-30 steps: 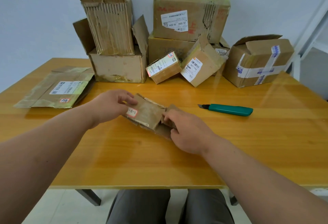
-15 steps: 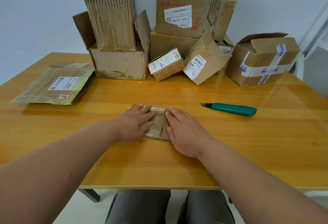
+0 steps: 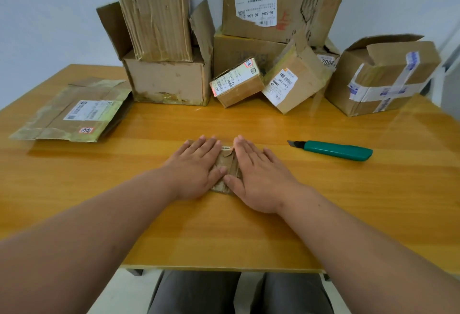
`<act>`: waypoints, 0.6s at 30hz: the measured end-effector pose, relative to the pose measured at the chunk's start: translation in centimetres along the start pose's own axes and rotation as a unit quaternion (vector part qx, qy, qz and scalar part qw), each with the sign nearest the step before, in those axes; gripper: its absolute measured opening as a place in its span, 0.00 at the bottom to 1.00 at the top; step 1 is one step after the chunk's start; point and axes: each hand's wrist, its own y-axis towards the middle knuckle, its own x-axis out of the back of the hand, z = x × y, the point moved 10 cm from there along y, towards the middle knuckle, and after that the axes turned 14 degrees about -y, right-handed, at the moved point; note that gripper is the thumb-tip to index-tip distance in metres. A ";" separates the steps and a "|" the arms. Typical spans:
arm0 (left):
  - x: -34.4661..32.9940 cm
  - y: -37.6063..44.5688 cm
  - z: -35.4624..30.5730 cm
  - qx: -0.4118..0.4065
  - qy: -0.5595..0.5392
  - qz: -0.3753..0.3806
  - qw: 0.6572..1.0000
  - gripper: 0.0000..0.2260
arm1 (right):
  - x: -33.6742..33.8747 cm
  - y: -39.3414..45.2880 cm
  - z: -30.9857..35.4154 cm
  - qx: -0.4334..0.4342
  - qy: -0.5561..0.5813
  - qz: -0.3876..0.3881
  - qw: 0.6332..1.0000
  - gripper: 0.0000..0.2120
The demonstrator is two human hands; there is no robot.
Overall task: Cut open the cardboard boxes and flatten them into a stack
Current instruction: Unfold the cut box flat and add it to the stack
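Cardboard box (image 3: 227, 167) flatter, both palms still pressing

Bright, even, diffuse light; soft shadows w/ no hard edges. Glossy table (image 3: 373, 201) showed pale glare streaks at right, faint box reflections at back. Wide-angle bowing at edges. Focus sharp; label print mostly too small to read.

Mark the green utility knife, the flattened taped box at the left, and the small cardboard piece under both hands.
green plastic utility knife (image 3: 338, 150), head view, middle of handle
flattened taped brown cardboard box (image 3: 74, 112), head view, white label
small flattened brown cardboard piece (image 3: 227, 164), head view, strip between hands
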 end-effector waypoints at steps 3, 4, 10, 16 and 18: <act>-0.5 0.1 0.1 -0.007 0.010 0.009 1.000 0.30 | -0.3 0.2 0.1 0.008 -0.005 0.009 1.000 0.34; -0.6 0.1 0.1 -0.011 0.010 0.022 1.000 0.30 | -0.4 0.3 0.1 0.014 -0.010 0.019 1.000 0.34; -0.4 0.1 0.2 -0.026 0.004 0.039 0.999 0.30 | -0.1 0.4 -0.1 0.021 -0.006 0.010 1.000 0.34; -0.2 -0.1 0.4 -0.003 0.029 0.023 0.999 0.32 | -0.4 0.1 0.0 0.008 -0.009 0.020 1.000 0.34; 0.2 -0.5 0.8 0.030 0.036 0.005 0.999 0.34 | -0.6 0.0 0.1 -0.009 0.000 0.024 1.000 0.34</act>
